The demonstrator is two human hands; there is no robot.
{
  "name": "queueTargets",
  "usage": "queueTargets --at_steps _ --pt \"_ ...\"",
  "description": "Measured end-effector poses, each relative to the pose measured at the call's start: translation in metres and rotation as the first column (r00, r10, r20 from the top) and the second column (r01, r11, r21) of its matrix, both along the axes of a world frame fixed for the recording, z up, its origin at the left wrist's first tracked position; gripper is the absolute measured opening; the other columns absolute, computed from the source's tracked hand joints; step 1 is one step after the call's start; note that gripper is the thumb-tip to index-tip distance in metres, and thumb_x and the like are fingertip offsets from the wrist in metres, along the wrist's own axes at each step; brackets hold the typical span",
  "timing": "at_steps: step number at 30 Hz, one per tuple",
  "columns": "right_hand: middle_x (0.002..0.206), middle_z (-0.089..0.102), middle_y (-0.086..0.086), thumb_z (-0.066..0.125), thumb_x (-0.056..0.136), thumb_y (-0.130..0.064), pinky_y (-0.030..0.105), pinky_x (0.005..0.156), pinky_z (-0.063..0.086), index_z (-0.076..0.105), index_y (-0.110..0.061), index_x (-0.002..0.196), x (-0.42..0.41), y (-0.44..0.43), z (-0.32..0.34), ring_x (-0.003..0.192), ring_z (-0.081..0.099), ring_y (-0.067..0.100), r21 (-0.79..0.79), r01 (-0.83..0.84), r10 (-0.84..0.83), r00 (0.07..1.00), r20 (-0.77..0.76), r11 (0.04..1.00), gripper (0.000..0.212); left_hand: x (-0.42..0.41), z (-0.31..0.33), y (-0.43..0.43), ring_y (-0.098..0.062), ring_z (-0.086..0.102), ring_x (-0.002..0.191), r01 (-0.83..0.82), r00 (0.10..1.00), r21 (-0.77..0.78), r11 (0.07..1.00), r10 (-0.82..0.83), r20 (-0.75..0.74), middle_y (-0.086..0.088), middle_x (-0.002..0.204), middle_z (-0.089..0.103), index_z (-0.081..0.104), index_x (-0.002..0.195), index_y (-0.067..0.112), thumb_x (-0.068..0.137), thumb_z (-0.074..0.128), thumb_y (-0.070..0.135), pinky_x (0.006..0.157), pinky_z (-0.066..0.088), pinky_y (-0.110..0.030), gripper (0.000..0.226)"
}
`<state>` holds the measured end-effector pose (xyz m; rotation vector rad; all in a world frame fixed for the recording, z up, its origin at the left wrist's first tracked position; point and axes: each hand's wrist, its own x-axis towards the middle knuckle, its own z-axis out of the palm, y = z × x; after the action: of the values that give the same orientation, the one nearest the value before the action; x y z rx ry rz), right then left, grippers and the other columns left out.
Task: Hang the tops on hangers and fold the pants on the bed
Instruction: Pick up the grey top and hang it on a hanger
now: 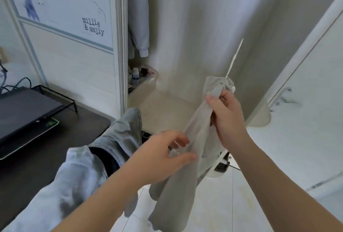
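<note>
Hanging in mid-air, the pale grey fabric top (pixel 194 133) is gripped at its bunched upper end, with a thin white hanger (pixel 234 59), by the curled right hand (pixel 228 118) and pinched lower down by the left hand (pixel 157 155).

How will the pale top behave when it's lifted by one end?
Probably floppy: the pale top hangs limp below the right hand, which bunches it easily. Likely light, since one hand's grip holds it up. It may slide off the thin white hanger.
</note>
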<state>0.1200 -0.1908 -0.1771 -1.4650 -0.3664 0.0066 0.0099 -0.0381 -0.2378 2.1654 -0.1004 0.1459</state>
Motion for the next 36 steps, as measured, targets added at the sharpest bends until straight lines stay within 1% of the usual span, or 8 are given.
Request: queueTargets --at_steps 4,8,11,15,20,24,32,36 --pt "0.051 0.045 -0.006 0.065 0.088 -0.018 0.022 0.040 0.035 0.050 -0.009 0.096 0.028 0.039 0.041 0.042 0.042 0.010 -0.017 0.030 -0.028 0.992 0.122 0.999 0.019 0.025 0.033 0.031 0.008 0.056 0.096 -0.034 0.992 0.085 0.996 0.023 0.125 0.026 0.095 0.061 0.054 0.092 0.047 0.072 0.052 0.076 0.083 0.048 -0.017 0.036" --pt "0.053 0.043 -0.001 0.059 0.097 -0.009 0.023 0.038 0.034 0.047 -0.009 0.096 0.060 0.070 0.088 0.040 0.040 0.011 -0.031 0.046 -0.039 0.978 0.203 0.998 0.012 0.061 0.074 0.057 0.002 0.058 0.090 -0.096 0.965 0.113 0.989 0.064 0.255 0.019 0.088 0.063 0.060 0.089 0.035 0.089 0.064 0.048 0.080 0.051 -0.024 0.013" --pt "0.057 0.042 0.003 0.058 0.097 -0.011 0.025 0.039 0.032 0.047 -0.010 0.096 0.084 0.092 0.125 0.042 0.040 0.014 -0.020 0.044 -0.037 0.964 0.262 0.999 0.011 0.092 0.109 0.074 -0.011 0.061 0.080 -0.137 0.936 0.133 0.982 0.084 0.342 0.008 0.081 0.064 0.060 0.083 0.023 0.092 0.065 0.035 0.078 0.052 -0.038 0.016" --pt "0.055 0.042 0.001 0.056 0.097 -0.011 0.024 0.040 0.031 0.047 -0.011 0.089 0.122 0.115 0.173 0.043 0.039 0.015 0.009 -0.013 0.009 0.933 0.360 1.000 0.012 0.136 0.152 0.098 -0.006 0.047 0.053 -0.204 0.896 0.177 0.963 0.111 0.429 0.003 0.066 0.058 0.055 0.076 0.019 0.093 0.063 0.035 0.058 0.044 -0.032 0.024" --pt "0.053 0.041 -0.003 0.058 0.096 -0.013 0.025 0.042 0.031 0.043 -0.016 0.071 0.178 0.136 0.243 0.044 0.038 0.013 0.000 -0.082 0.071 0.873 0.483 0.997 0.029 0.195 0.214 0.121 -0.012 0.051 0.058 -0.304 0.824 0.205 0.930 0.149 0.547 0.007 0.062 0.054 0.049 0.069 0.026 0.092 0.063 0.038 0.061 0.046 -0.031 0.029" --pt "0.059 0.038 0.005 0.058 0.095 -0.015 0.027 0.044 0.030 0.045 -0.011 0.078 0.231 0.147 0.301 0.046 0.036 0.018 -0.010 -0.085 0.076 0.826 0.558 0.996 0.022 0.248 0.267 0.134 -0.014 0.055 0.063 -0.367 0.765 0.207 0.907 0.168 0.621 0.006 0.063 0.055 0.051 0.071 0.023 0.092 0.062 0.037 0.066 0.050 -0.034 0.028" --pt "0.043 0.040 -0.004 0.059 0.093 -0.015 0.023 0.040 0.033 0.040 -0.014 0.065 0.353 0.151 0.412 0.038 0.037 0.014 -0.037 0.042 -0.009 0.769 0.640 0.998 0.034 0.362 0.375 0.141 -0.018 0.051 0.066 -0.477 0.701 0.297 0.827 0.154 0.696 0.005 0.067 0.054 0.049 0.073 0.020 0.095 0.060 0.034 0.062 0.042 -0.032 0.028" --pt "0.041 0.042 -0.005 0.059 0.091 -0.015 0.023 0.040 0.034 0.042 -0.014 0.063 0.400 0.146 0.454 0.040 0.037 0.015 -0.045 0.068 -0.023 0.763 0.646 0.997 0.033 0.408 0.417 0.132 -0.027 0.057 0.082 -0.548 0.686 0.376 0.747 0.145 0.713 0.006 0.073 0.051 0.042 0.074 0.025 0.097 0.056 0.034 0.077 0.051 -0.040 0.029"
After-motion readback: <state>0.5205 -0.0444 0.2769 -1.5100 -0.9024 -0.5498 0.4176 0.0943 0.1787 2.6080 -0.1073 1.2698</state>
